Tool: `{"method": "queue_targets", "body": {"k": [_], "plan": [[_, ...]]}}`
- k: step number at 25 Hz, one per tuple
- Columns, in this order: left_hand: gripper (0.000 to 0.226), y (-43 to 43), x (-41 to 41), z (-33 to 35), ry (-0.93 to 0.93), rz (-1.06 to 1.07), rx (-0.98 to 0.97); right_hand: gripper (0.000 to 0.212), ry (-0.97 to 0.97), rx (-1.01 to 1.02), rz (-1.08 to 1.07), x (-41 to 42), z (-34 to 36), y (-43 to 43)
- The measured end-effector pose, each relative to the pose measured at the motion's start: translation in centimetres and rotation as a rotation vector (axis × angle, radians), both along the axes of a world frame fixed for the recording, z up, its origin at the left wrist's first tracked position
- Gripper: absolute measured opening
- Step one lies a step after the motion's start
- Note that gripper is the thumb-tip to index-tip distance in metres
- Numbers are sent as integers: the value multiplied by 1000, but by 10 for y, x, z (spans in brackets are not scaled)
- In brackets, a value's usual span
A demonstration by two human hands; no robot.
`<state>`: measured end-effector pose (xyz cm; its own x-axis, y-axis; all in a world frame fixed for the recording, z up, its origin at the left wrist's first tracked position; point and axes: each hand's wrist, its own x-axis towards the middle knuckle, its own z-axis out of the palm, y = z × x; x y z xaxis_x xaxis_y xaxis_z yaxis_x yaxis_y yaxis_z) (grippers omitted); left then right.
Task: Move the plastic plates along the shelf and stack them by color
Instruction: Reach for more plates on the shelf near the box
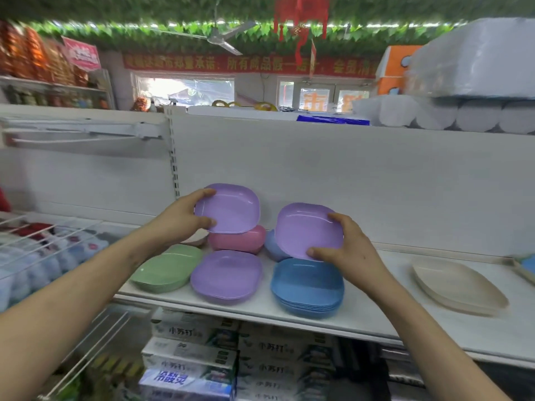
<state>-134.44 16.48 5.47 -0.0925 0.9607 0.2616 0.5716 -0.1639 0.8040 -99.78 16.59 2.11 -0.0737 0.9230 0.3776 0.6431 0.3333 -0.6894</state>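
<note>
My left hand (185, 218) grips the left edge of a purple plate (230, 208), tilted up above a pink stack (238, 240). My right hand (350, 250) grips the right edge of a second purple plate (304, 228), tilted over the blue stack (307, 287). On the white shelf (376, 316) below sit a purple stack (227, 276) in the middle and a green stack (168, 267) to its left. Behind the held plates a blue-purple plate (272, 247) and a beige plate (198, 238) are partly hidden.
A beige stack (457, 285) lies on the shelf at the right, with a blue tray edge (528, 264) beyond it. A wire rack (49, 241) of packaged goods is at the left. Boxed toothpaste (194, 354) fills the shelf below. The white back panel (347, 175) rises behind the plates.
</note>
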Motion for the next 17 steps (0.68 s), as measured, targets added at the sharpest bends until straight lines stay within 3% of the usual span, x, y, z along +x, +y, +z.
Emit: {"method": "queue_targets", "body": {"k": [9, 14, 17], "plan": [[56, -2, -65, -11, -111, 16, -16, 97, -277, -97, 55, -117, -23, -32], [54, -1, -78, -18, -112, -64, -53, 72, -580, -52, -46, -143, -29, -48], [53, -2, -83, -21, -102, -122, -95, 73, -773, -40, -86, -146, -32, -52]]}}
